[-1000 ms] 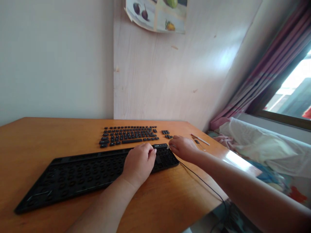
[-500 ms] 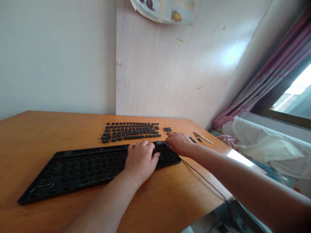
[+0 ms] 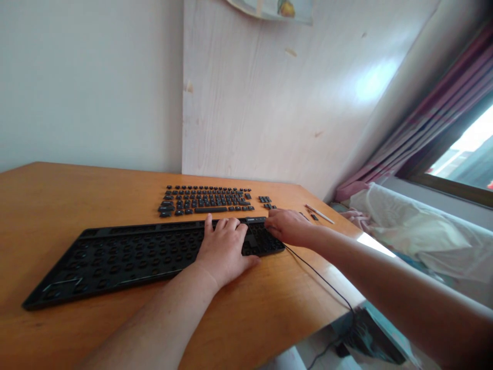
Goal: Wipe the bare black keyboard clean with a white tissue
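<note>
A black keyboard base without most keycaps lies slanted across the wooden table. My left hand rests on its right-middle part, fingers spread, the thumb stretched out past the front edge. At the right end of the base, my right hand has its fingers bent together at the number-pad area; whatever they pinch is hidden. Behind the base, black keycaps sit in keyboard-like rows, with a long space bar at the front. Smaller groups of keycaps lie to their right.
On the table's right side lie a white pen-like stick and small dark pieces. A black cable runs from the base over the right edge. Behind stands a pale board.
My left thumb has spread away from the fingers and down toward the table. My right hand has shifted slightly toward the front of the number-pad area. The view has tilted slightly downward.
</note>
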Available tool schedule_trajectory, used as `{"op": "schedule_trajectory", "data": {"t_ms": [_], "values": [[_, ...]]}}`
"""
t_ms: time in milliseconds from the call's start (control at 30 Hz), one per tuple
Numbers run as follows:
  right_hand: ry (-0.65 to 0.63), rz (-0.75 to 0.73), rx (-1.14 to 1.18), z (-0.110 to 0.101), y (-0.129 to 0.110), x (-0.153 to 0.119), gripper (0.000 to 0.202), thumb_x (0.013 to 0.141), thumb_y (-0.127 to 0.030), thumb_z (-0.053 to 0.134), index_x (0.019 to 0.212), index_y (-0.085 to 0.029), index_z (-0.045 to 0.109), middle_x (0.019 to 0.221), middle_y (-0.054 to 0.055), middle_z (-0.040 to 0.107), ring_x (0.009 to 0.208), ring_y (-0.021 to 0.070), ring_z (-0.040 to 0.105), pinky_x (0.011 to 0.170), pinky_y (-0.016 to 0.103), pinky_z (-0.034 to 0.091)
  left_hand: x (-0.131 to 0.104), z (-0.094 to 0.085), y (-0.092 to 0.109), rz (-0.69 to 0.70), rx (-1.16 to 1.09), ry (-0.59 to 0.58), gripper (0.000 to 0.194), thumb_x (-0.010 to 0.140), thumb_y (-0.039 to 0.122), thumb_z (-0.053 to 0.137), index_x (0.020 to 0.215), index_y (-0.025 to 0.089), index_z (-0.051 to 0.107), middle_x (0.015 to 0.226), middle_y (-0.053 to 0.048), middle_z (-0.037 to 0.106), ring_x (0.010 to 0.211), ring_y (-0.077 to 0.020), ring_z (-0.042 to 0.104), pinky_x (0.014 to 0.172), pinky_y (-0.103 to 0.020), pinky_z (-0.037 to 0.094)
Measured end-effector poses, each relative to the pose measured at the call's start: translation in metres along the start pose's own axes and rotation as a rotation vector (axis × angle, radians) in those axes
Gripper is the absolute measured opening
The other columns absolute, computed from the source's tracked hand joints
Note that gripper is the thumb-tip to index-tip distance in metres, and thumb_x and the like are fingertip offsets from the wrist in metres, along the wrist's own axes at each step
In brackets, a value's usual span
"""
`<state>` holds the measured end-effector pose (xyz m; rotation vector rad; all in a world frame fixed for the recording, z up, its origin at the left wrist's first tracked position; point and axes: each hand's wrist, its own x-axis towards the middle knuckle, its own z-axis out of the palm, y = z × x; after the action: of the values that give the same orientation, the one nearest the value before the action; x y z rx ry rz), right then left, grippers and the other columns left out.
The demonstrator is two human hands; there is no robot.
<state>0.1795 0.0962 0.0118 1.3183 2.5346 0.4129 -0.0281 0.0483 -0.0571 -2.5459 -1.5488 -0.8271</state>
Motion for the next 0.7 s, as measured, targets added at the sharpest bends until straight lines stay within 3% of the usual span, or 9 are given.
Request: {"op": "schedule_trajectory", "data": {"t_ms": [467, 700], "values": [[-0.005, -0.009, -0.01, -0.004, -0.01, -0.016, 0.025, 0.092, -0.029, 0.046, 0.093, -0.021, 0.07, 0.097, 0.008, 0.064, 0.089, 0.0203, 0.059, 0.067, 0.029, 0.035, -0.001, 0.0, 0.0, -0.016, 0.031, -0.01, 0.064, 0.067, 0.067, 0.068, 0.112, 0.022, 0.062, 0.118, -0.012, 0.061, 0.115, -0.034, 0.05, 0.112, -0.065, 0.004], [0.008, 0.025, 0.06, 0.004, -0.011, -0.028, 0.023, 0.09, -0.028, 0.048, 0.092, -0.021, 0.07, 0.096, 0.007, 0.063, 0.091, 0.0207, 0.059, 0.069, 0.028, 0.036, -0.001, 0.001, 0.001, -0.024, 0.042, -0.006, 0.068, 0.068, 0.072, 0.063, 0.114, 0.022, 0.061, 0.119, -0.011, 0.06, 0.116, -0.0342, 0.049, 0.112, -0.065, 0.003]]}}
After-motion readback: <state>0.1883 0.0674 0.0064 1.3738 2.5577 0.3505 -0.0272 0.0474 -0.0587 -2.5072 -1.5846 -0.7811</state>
